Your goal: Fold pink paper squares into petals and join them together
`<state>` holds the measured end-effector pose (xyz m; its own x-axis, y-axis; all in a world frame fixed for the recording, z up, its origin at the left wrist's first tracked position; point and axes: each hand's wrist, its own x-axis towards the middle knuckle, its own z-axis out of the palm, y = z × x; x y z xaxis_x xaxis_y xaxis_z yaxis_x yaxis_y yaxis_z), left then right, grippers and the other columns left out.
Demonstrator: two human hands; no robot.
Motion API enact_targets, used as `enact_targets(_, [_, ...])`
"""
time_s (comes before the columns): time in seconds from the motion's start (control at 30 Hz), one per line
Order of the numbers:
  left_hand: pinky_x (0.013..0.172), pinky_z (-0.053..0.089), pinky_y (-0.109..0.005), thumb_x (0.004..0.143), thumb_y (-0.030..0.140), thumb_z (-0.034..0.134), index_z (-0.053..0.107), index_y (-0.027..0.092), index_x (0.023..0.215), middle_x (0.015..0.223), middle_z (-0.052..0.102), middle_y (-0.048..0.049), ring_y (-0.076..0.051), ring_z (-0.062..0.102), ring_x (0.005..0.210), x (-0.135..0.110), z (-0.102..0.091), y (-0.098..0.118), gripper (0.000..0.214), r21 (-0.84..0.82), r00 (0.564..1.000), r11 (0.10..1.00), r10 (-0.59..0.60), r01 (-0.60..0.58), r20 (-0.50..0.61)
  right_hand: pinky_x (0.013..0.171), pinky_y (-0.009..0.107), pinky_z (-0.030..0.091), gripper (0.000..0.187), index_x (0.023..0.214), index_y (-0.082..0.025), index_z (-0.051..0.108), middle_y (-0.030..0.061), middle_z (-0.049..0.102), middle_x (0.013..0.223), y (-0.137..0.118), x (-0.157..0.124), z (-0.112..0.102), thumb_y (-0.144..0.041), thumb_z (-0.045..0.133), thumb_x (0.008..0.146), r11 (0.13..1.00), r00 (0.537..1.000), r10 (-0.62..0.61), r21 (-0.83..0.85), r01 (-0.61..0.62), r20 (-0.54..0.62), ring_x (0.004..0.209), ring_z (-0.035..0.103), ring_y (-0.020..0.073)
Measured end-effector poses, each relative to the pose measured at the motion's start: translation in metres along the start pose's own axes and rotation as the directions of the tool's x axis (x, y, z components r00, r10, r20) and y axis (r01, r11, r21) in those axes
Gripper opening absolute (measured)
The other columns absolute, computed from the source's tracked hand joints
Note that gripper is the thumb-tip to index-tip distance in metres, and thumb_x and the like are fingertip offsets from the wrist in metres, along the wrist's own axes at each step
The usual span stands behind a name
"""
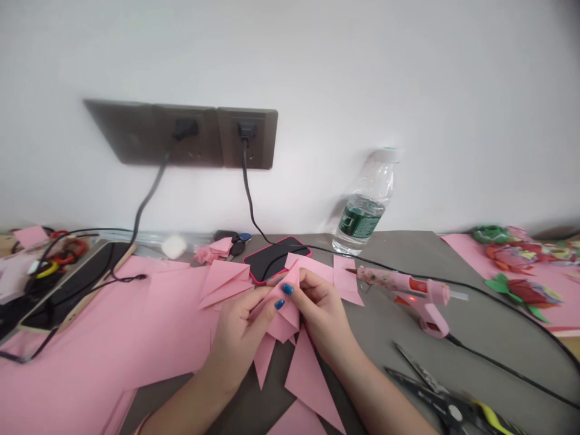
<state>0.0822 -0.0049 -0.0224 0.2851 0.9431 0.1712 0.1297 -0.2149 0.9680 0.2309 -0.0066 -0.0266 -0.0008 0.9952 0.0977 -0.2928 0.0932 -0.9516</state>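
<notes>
A piece of folded pink paper point(284, 320) is pinched between my two hands, above the middle of the table. My left hand point(242, 323) grips its left side, the thumb pressed on the front. From the right, my right hand point(319, 302) holds the same paper, its thumb close to the left one. Most of my other fingers are behind the paper and partly hidden. Pink paper scraps point(312, 377) lie on the table just below my hands. Behind them rests a phone with a pink edge point(276, 258), partly covered by paper.
Pink sheets point(172, 320) spread over the left, near a second phone point(75, 284). At the right lie a pink glue gun point(408, 290) with its cord and open scissors point(435, 393). A water bottle point(365, 211) leans by the wall; paper flowers point(525, 293) lie far right.
</notes>
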Motion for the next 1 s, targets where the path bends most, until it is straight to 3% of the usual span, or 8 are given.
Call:
enact_targets(0.17, [0.097,0.055,-0.034,0.096,0.030,0.056,0.075,0.018,0.117,0.113,0.077,-0.0078,-0.026,0.070,0.109,0.0000,0.0001,0.0009,0.031,-0.012,0.999,1.000,0.011,-0.011,0.034,0.072,0.031,0.054,0.022,0.081,-0.021,0.072,0.0041,0.076,0.083,0.0024,-0.0014,0.0020,-0.042,0.073,0.085,1.000,0.999,0.004,0.001,-0.004,-0.034,0.077,0.069,0.0205])
enact_targets(0.43, [0.070,0.053,-0.026,0.099,0.037,0.052,0.077,0.016,0.108,0.081,0.074,-0.0037,-0.020,0.067,0.077,-0.0022,-0.0003,-0.0020,0.034,0.039,0.999,0.999,-0.018,0.016,0.047,0.074,0.030,0.053,0.022,0.078,-0.021,0.066,0.0040,0.074,0.084,0.0097,-0.0039,0.0064,-0.040,0.071,0.087,0.999,0.997,-0.019,0.040,0.022,-0.075,0.078,0.068,0.0197])
enact_targets(0.57, [0.063,0.050,-0.025,0.099,0.036,0.050,0.076,0.016,0.106,0.079,0.072,-0.0039,-0.020,0.064,0.073,-0.0028,0.0005,-0.0033,0.034,0.029,0.999,1.000,-0.011,0.010,0.041,0.074,0.029,0.053,0.020,0.080,-0.021,0.067,0.0035,0.074,0.086,0.0082,-0.0044,0.0077,-0.039,0.070,0.088,0.998,0.997,-0.029,0.061,0.033,-0.067,0.077,0.067,0.0187])
enact_targets(0.67, [0.058,0.048,-0.024,0.100,0.035,0.048,0.076,0.016,0.094,0.073,0.069,-0.0035,-0.018,0.060,0.066,-0.0028,0.0012,-0.0023,0.034,0.041,1.000,0.999,0.000,0.000,0.019,0.073,0.030,0.054,0.021,0.081,-0.021,0.068,0.0045,0.075,0.090,0.0053,-0.0041,0.0080,-0.041,0.072,0.087,0.998,0.999,-0.001,0.061,0.004,-0.052,0.080,0.069,0.0200])
enact_targets(0.77, [0.055,0.045,-0.024,0.099,0.034,0.048,0.074,0.016,0.084,0.067,0.064,-0.0021,-0.017,0.056,0.061,-0.0023,0.0010,-0.0003,0.035,0.081,1.000,0.997,-0.005,0.005,-0.011,0.077,0.034,0.056,0.023,0.081,-0.021,0.070,0.0059,0.077,0.091,0.0030,-0.0035,0.0079,-0.044,0.073,0.085,0.999,0.998,0.013,0.051,-0.011,-0.054,0.084,0.070,0.0229])
enact_targets(1.0, [0.048,0.035,-0.021,0.098,0.032,0.045,0.070,0.015,0.079,0.059,0.052,0.0019,-0.013,0.048,0.051,-0.0016,-0.0002,0.0032,0.035,0.270,0.999,0.962,0.037,-0.033,-0.009,0.081,0.040,0.059,0.023,0.094,-0.024,0.077,0.0065,0.080,0.092,0.0080,-0.0034,0.0049,-0.045,0.070,0.087,0.991,0.993,0.047,0.133,-0.032,-0.112,0.089,0.073,0.0264])
